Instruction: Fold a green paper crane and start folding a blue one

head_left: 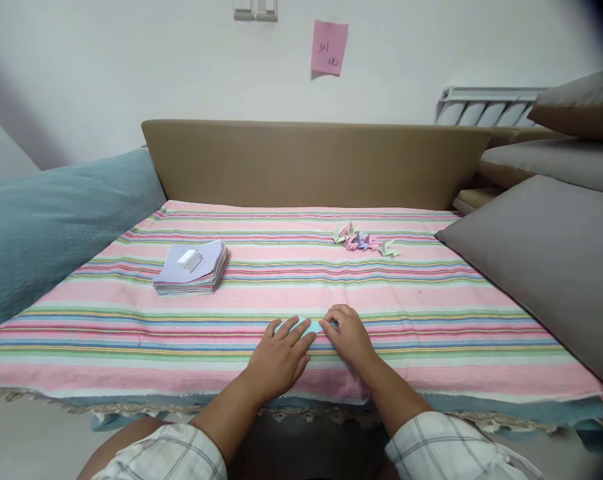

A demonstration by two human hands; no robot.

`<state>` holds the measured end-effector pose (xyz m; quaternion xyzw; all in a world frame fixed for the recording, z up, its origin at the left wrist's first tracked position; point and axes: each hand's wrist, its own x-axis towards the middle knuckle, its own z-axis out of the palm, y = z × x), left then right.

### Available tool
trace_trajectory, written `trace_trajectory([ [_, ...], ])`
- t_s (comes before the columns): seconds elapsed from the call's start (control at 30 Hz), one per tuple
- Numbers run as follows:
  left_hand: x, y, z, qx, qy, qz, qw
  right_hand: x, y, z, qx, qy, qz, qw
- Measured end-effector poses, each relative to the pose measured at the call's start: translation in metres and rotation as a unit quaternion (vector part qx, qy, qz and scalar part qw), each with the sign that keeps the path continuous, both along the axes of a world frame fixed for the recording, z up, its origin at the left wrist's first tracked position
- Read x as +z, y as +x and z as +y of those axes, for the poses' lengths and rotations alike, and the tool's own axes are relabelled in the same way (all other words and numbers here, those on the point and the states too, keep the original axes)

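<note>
A small light-blue piece of folded paper [313, 327] lies on the striped cloth [291, 287] near its front edge. My left hand [277, 357] rests flat over the paper's left part with its fingers spread, hiding much of it. At the paper's right end, the thumb and fingertips of my right hand [349, 337] are pressed together on its tip. Beyond my hands, several folded paper figures [362, 241] in pink, green and purple sit in a row.
A stack of coloured paper [214, 273] with a small white object [189, 261] on top stands at the left. Blue cushion [66, 227] lies far left, grey cushions [541, 260] at right, and a brown backrest [306, 163] behind.
</note>
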<state>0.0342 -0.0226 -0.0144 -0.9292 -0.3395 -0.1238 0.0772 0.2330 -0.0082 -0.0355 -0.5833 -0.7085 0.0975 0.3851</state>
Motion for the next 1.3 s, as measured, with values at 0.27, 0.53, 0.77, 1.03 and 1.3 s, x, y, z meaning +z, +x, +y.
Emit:
trace_trajectory([
  [0.27,0.001,0.002,0.0,0.008,0.0,0.002,1.0,-0.001,-0.002,0.001,-0.008,-0.005,-0.018,1.0],
  [0.53,0.0,0.004,0.0,0.011,0.002,-0.001,1.0,0.012,0.009,0.0,0.001,-0.063,0.07,0.996],
  [0.77,-0.001,0.004,0.0,0.011,0.004,-0.004,1.0,0.004,0.012,-0.001,0.0,-0.059,0.041,0.997],
  [1.03,-0.002,0.003,0.0,0.013,0.003,-0.006,1.0,0.003,0.011,0.001,-0.013,-0.031,0.021,0.999],
  [1.3,-0.001,0.004,0.0,0.01,0.001,-0.011,1.0,0.004,-0.009,-0.019,0.111,0.076,-0.038,0.99],
])
